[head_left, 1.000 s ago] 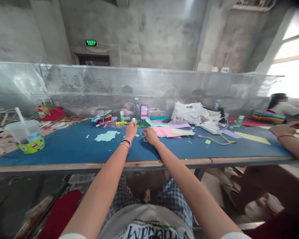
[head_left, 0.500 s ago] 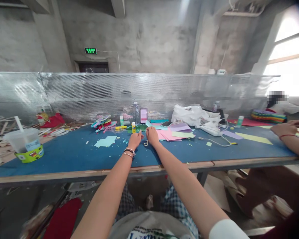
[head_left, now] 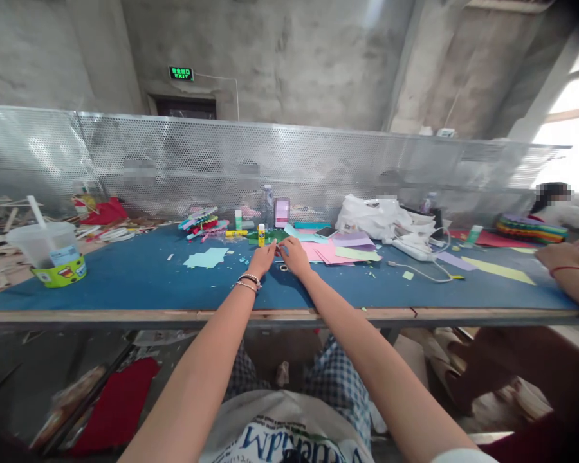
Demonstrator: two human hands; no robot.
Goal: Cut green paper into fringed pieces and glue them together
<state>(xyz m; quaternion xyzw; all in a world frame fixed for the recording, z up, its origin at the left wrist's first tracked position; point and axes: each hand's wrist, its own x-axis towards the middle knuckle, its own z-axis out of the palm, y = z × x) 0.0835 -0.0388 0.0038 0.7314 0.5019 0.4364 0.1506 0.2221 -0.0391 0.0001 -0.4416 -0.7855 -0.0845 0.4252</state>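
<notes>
My left hand [head_left: 262, 258] and my right hand [head_left: 295, 256] meet fingertip to fingertip over the blue table top [head_left: 139, 283]. Their fingers are pinched around something small that I cannot make out. A pair of scissors [head_left: 283, 267] lies on the table just below them. Just behind my left hand, a yellow glue stick [head_left: 261, 235] stands upright beside a green sheet [head_left: 272, 238]. Pink and purple paper sheets [head_left: 324, 253] lie to the right of my right hand. My left wrist wears bracelets.
A light blue paper cut-out [head_left: 205, 258] lies to the left, and a plastic cup with a straw [head_left: 52, 253] stands further left. At the back are a phone [head_left: 282, 212], a white bag [head_left: 372, 216] and a power strip [head_left: 407, 249]. Another person's hand [head_left: 558, 256] rests at the right.
My left hand set the glue stick upright on the table and came back to meet my right hand. Both hands now pinch together above the scissors. The camera shifted slightly.
</notes>
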